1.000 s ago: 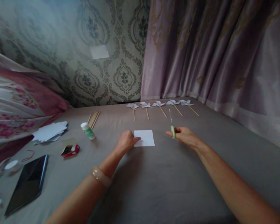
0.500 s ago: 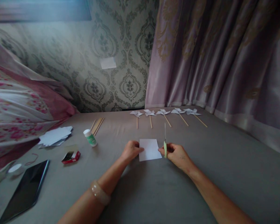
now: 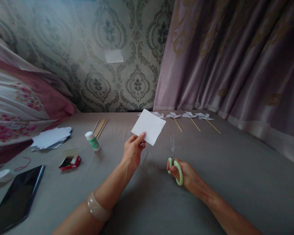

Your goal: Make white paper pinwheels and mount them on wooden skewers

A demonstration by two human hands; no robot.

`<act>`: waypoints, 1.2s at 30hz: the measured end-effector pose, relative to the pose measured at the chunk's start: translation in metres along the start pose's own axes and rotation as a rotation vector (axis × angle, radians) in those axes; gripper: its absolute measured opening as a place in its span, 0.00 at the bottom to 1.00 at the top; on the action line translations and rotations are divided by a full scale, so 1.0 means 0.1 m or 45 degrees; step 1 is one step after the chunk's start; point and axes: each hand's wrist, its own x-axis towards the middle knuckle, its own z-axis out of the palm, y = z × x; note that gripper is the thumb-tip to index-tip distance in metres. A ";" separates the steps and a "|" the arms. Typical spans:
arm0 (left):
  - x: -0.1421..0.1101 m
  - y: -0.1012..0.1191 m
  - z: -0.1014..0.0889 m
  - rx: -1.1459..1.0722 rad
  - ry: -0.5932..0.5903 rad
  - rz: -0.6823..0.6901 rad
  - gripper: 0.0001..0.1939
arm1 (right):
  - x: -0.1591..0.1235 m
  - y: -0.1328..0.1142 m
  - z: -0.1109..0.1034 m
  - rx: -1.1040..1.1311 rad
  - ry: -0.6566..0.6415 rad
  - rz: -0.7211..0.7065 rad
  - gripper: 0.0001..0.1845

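A square of white paper [image 3: 150, 125] is pinched at its lower edge by my left hand [image 3: 133, 150], thumb on top. The sheet is raised off the table and turned cornerwise. In my right hand [image 3: 183, 171] are scissors [image 3: 178, 168] with pale green handles, my fingers through the loops. Their blades point away from me and stand slightly apart. The scissors are to the right of the paper, not touching it. Behind the sheet, paper pinwheels [image 3: 189, 115] on wooden sticks lie in a row, the leftmost ones partly hidden by it.
On the left lie a stack of white paper [image 3: 51, 137], wooden sticks [image 3: 101, 127], a glue stick [image 3: 92, 141], a small open red box [image 3: 70, 162], a black phone or tablet [image 3: 17, 197], a roll of tape [image 3: 3, 175] and a red string [image 3: 23, 164]. Curtains [image 3: 210, 65] hang at the right.
My left hand has lifted the paper off the table and turned it. My right hand has let go of the paper's edge and drawn back toward me, with the scissors turned and their blades slightly parted.
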 end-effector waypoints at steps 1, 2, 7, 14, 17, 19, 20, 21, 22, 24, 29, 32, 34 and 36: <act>-0.04 -0.01 0.02 -0.008 -0.011 -0.012 0.20 | 0.00 -0.02 0.01 0.009 0.060 0.002 0.33; -0.08 -0.03 0.05 -0.014 -0.030 -0.029 0.19 | 0.01 -0.04 0.02 0.026 0.151 0.006 0.33; -0.34 -0.20 0.16 -0.022 -0.175 -0.167 0.17 | 0.05 -0.13 0.07 0.129 0.560 0.012 0.27; -0.50 -0.31 0.20 0.015 -0.239 -0.219 0.16 | 0.04 -0.04 0.07 0.205 0.662 -0.056 0.16; -0.54 -0.35 0.20 0.105 -0.321 -0.190 0.14 | 0.04 -0.02 0.05 0.205 0.690 -0.062 0.16; -0.56 -0.37 0.19 0.178 -0.365 -0.163 0.13 | 0.04 -0.02 0.04 0.185 0.709 -0.061 0.16; -0.57 -0.38 0.19 0.210 -0.373 -0.150 0.12 | 0.04 -0.03 0.03 0.177 0.713 -0.061 0.17; -0.57 -0.39 0.19 0.234 -0.372 -0.137 0.11 | 0.04 -0.03 0.02 0.171 0.709 -0.058 0.17; -0.56 -0.38 0.18 0.249 -0.363 -0.125 0.10 | 0.04 -0.04 0.01 0.167 0.701 -0.052 0.18; -0.53 -0.35 0.19 0.245 -0.324 -0.111 0.10 | 0.03 -0.04 -0.02 0.153 0.668 -0.036 0.20; -0.40 -0.15 0.19 0.142 -0.180 -0.099 0.14 | -0.03 -0.06 -0.07 -0.030 0.314 0.018 0.31; -0.37 -0.05 0.20 0.090 -0.138 -0.100 0.16 | -0.10 -0.07 -0.05 -0.129 -0.065 0.009 0.35; -0.37 -0.03 0.21 0.081 -0.118 -0.104 0.15 | -0.13 -0.07 -0.01 -0.158 -0.228 -0.029 0.36; -0.39 -0.02 0.22 0.090 -0.114 -0.101 0.14 | -0.15 -0.08 0.02 -0.182 -0.302 -0.042 0.36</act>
